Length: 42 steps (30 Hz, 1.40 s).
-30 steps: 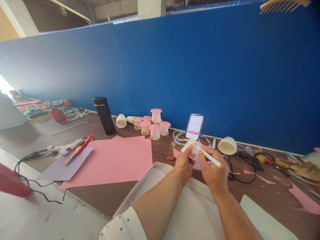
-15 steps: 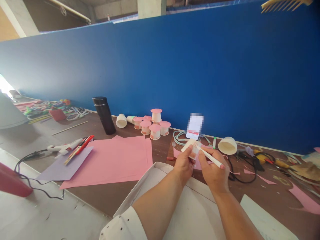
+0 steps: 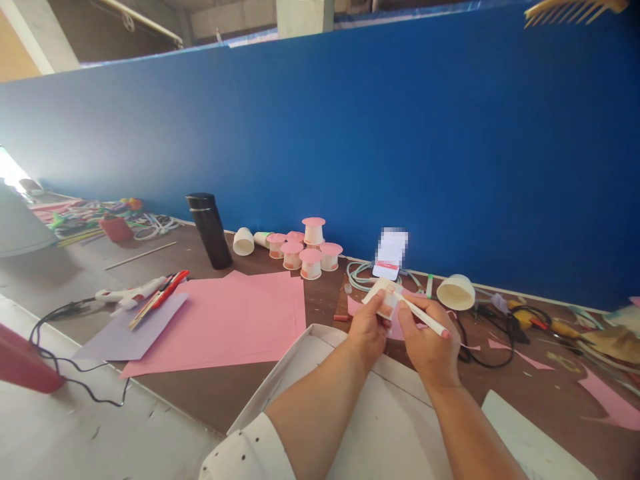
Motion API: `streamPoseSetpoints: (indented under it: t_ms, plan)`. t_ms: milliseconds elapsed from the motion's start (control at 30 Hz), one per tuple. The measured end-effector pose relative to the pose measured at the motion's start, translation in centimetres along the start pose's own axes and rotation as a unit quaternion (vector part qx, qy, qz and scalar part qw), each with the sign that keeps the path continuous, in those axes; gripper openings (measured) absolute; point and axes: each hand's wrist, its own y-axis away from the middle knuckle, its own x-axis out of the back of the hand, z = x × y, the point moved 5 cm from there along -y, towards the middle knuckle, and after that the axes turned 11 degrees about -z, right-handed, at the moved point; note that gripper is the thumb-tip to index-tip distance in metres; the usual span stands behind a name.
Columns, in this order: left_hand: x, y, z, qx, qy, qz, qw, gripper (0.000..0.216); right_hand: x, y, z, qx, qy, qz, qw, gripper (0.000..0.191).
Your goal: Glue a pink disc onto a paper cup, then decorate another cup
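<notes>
My left hand (image 3: 369,328) is closed round a small white paper cup (image 3: 379,291) with orange-pink marks on its side. In my right hand (image 3: 431,343) is a white marker pen (image 3: 423,313) with a pinkish-red end, its tip against or very near the cup's side. Whether the tip touches cannot be made out. Beyond my hands a phone (image 3: 391,253) leans upright, its screen blurred. Several small cups with pink paper discs on top (image 3: 311,265) stand in a cluster to the left, one stacked above the others.
Pink paper sheets (image 3: 240,320) lie left, with a glue gun (image 3: 131,293) and a red utility knife (image 3: 167,291) near them. A black bottle (image 3: 210,230) stands behind. A white box lid (image 3: 310,347) lies under my forearms. Right are an overturned cup (image 3: 456,292), cables and paper scraps.
Almost nothing differs; the view has shifted very slightly. Both hands keep their hold on the cup and the marker pen.
</notes>
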Motion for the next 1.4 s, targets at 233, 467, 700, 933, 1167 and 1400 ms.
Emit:
streamPoseSetpoints:
  t_ms: [233, 467, 700, 933, 1167, 1400]
  plan:
    - [0.0, 0.0, -0.1, 0.004, 0.003, -0.008, 1.0, 0.037, 0.0, 0.0, 0.0, 0.013, 0.0, 0.004, 1.0, 0.015]
    - [-0.2, 0.1, 0.2, 0.005, 0.027, 0.017, 0.999, 0.033, 0.7, 0.0, -0.5, 0.008, -0.023, 0.046, 0.999, 0.018]
    - [-0.2, 0.2, 0.1, 0.021, 0.04, 0.023, 0.999, 0.029, 0.9, 0.1, -0.2, -0.012, -0.016, 0.061, 0.998, 0.022]
    - [-0.2, 0.2, 0.0, 0.017, 0.029, 0.015, 0.999, 0.028, 0.8, 0.1, 0.2, -0.021, -0.013, 0.052, 0.998, 0.023]
    - [-0.3, 0.1, 0.0, 0.011, 0.005, 0.005, 1.0, 0.03, 0.9, 0.0, 0.1, -0.03, -0.018, 0.045, 0.998, 0.021]
    - [-0.3, 0.1, 0.0, 0.011, -0.003, -0.004, 1.0, 0.033, 0.9, -0.1, 0.1, -0.033, -0.021, 0.04, 0.998, 0.022]
